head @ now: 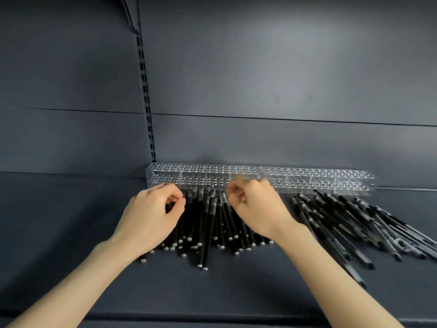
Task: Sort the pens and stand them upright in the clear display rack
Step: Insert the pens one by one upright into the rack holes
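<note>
A long clear display rack (307,178) with rows of small holes stands along the back wall of the dark shelf, and no pens stand in it. A heap of black pens (210,223) with silver tips lies flat in front of it, tips toward me. A second heap of black pens (350,223) fans out to the right. My left hand (153,214) hovers over the left side of the middle heap, fingers curled and thumb against fingertips. My right hand (255,207) is over the heap's right side, fingers curled. I see no pen in either hand.
The dark shelf (71,221) runs wide to the left of the pens, with its front edge (212,316) near me. A slotted metal upright (145,91) runs up the back wall behind the rack's left end.
</note>
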A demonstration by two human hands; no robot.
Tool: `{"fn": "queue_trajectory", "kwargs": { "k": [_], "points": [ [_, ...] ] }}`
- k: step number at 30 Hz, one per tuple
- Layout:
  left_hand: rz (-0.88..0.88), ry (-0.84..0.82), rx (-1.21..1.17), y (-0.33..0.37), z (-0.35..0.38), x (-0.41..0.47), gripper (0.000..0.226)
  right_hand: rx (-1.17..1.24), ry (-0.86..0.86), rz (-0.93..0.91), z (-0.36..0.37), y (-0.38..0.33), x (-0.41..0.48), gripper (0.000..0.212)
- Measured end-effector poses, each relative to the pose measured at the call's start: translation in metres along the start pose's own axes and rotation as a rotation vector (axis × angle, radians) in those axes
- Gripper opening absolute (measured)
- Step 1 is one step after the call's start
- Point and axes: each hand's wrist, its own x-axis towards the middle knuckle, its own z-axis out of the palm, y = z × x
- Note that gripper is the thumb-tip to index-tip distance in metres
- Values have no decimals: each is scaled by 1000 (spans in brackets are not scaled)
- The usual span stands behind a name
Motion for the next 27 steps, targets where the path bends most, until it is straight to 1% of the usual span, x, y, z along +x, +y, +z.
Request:
{"fn": "queue_trajectory", "kwargs": {
  "k": [2,5,8,10,12,15,17,20,22,24,27],
  "points": [
    [-29,-31,21,-28,-2,-2,21,10,-7,17,19,-16,3,17],
    [-132,-172,-3,-57,2,1,47,9,10,19,42,-36,10,16],
    [-218,-292,-57,-68,10,7,70,-10,23,11,56,-47,19,19],
    [-225,-306,-75,-71,17,12,75,-53,20,14,62,-50,25,23],
    [-255,-319,-130,-74,20,18,76,-100,-20,11,66,-50,31,31],
    [-309,-336,-208,-81,18,25,81,-149,-159,25,74,-49,37,48],
    [-336,-342,-220,-84,15,29,84,-196,-226,35,81,-49,41,55],
    [-366,-354,-217,-88,11,32,82,-223,-225,23,89,-50,42,58],
    [-382,-332,-258,-92,10,32,71,-238,-206,1,92,-49,42,60],
    [-389,-301,-320,-94,9,29,55,-230,-192,-10,93,-47,41,60],
    [-369,-261,-457,-95,9,24,16,-203,-174,-16,92,-46,41,59]
  ]
}}
